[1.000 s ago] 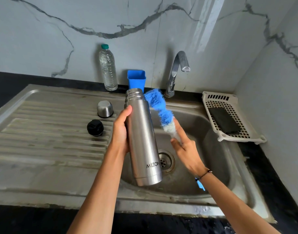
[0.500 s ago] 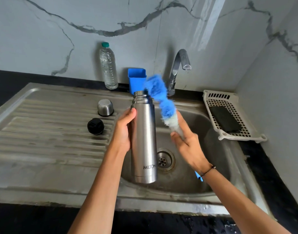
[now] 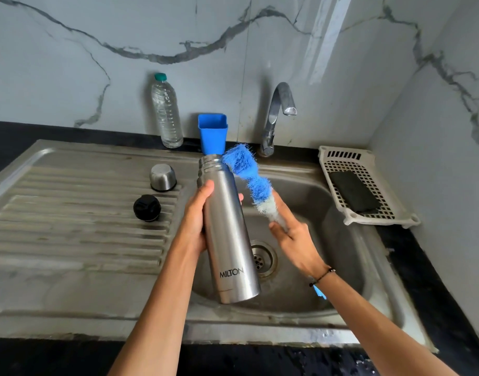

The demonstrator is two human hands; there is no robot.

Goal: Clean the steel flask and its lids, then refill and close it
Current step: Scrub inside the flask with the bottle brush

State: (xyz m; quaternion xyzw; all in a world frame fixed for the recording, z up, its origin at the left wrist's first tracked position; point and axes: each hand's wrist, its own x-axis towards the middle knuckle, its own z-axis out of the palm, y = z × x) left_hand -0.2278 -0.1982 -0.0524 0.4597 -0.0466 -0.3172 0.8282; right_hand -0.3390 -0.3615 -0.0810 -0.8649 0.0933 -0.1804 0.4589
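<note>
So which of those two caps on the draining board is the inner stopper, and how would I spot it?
Start at the ribbed steel draining board left of the sink bowl. Two small caps sit there, apart. The stopper is the black, round one nearer you; the shiny steel cup lid stands behind it, nearer the wall.

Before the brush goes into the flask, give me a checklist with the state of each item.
1. Flask mouth uncovered: ok; steel flask has no lid on.
2. Flask held firm: ok; left hand grips its upper body.
3. Brush in hand: ok; right hand holds the bottle brush by its handle.
4. Bristles lined up with the mouth: not ok; they sit beside the neck, outside.
5. Lids out of the way: ok; steel cap and black stopper stand on the drainboard.
6. Water or soap inside: cannot tell.
</note>
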